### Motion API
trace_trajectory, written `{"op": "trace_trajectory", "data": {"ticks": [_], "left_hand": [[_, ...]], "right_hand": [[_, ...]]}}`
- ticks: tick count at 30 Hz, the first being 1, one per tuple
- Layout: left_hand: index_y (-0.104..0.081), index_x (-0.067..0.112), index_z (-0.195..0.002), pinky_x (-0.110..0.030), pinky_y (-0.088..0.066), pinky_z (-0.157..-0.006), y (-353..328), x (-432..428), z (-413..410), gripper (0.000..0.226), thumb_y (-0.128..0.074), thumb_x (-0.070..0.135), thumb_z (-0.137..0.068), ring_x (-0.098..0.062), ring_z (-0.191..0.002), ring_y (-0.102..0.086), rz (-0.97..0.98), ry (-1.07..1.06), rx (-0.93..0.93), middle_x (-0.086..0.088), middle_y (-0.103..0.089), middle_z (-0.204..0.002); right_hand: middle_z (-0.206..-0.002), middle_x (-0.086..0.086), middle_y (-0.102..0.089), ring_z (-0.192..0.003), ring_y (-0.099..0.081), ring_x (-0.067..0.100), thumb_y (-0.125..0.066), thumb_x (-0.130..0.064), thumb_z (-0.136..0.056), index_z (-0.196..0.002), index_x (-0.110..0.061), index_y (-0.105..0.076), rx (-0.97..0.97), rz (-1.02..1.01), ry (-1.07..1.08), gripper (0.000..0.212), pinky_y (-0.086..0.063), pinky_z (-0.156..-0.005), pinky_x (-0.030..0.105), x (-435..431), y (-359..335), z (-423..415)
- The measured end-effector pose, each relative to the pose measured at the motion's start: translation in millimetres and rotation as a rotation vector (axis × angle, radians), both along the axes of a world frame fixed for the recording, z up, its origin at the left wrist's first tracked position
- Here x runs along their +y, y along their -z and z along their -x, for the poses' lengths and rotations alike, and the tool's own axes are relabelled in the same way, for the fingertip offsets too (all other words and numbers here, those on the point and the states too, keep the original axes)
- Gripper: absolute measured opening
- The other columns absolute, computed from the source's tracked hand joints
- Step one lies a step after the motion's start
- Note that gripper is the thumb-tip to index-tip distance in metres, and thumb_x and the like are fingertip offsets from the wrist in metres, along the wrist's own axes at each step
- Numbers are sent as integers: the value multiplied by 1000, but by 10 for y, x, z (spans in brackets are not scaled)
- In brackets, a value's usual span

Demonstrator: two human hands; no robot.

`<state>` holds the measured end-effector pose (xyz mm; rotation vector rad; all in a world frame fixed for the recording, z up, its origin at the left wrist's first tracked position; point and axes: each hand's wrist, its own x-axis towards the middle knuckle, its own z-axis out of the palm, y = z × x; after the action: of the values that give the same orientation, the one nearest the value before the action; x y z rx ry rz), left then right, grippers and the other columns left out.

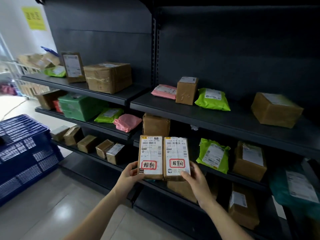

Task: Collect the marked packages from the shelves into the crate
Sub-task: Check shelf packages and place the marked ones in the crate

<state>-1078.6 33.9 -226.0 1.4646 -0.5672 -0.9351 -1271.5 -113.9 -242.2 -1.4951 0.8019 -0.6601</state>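
While the left hand (129,175) grips the left box (150,156) and the right hand (195,179) grips the right box (176,156), fingers curled round the lower corners, the two boxes touch side by side before the shelves (207,115). One blue crate (26,153) sits well apart at the left.
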Motion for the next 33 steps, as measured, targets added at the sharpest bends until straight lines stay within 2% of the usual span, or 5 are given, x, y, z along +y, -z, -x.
{"op": "trace_trajectory", "data": {"ticks": [9,13,17,20,33], "left_hand": [[-46,13,-129,-46,-42,-106,-189,914,-320,51,-64,2,-83,-24,-113,-59,-2,-213,-29,-8,-65,-116],[-48,19,-123,-33,-49,-94,-199,1362,-564,46,-65,2,-84,-20,-109,-63,6,-306,-39,-7,-67,-113],[-49,18,-121,-27,-52,-83,-194,1862,-871,45,-64,0,-83,-22,-105,-65,25,-409,-37,-9,-69,-111],[-46,17,-124,-38,-51,-94,-224,2271,-1196,48,-64,-1,-83,-26,-107,-64,34,-472,-43,-12,-68,-113],[-47,21,-124,-19,-51,-73,-195,3840,-2992,47,-66,5,-83,-16,-102,-65,5,-639,-92,-3,-68,-110]], "right_hand": [[-111,-20,-57,-105,-51,1,-65,-39,-82,-122,-43,-41,17,21,-217,47,-39,-90,25,502,-104,-684],[-106,-24,-57,-98,-52,-7,-65,-31,-84,-111,-45,-44,-1,11,-314,37,-39,-70,12,806,-163,-1148],[-113,-16,-59,-106,-53,3,-65,-28,-84,-121,-39,-43,-3,57,-401,44,-40,-85,22,1181,-179,-1688],[-116,-11,-59,-110,-52,9,-65,-28,-85,-123,-40,-42,2,71,-481,46,-39,-91,29,1516,-210,-2174],[-110,-16,-57,-98,-50,-4,-65,-27,-84,-114,-42,-42,-28,28,-653,40,-38,-75,17,2961,-301,-4286]]}}
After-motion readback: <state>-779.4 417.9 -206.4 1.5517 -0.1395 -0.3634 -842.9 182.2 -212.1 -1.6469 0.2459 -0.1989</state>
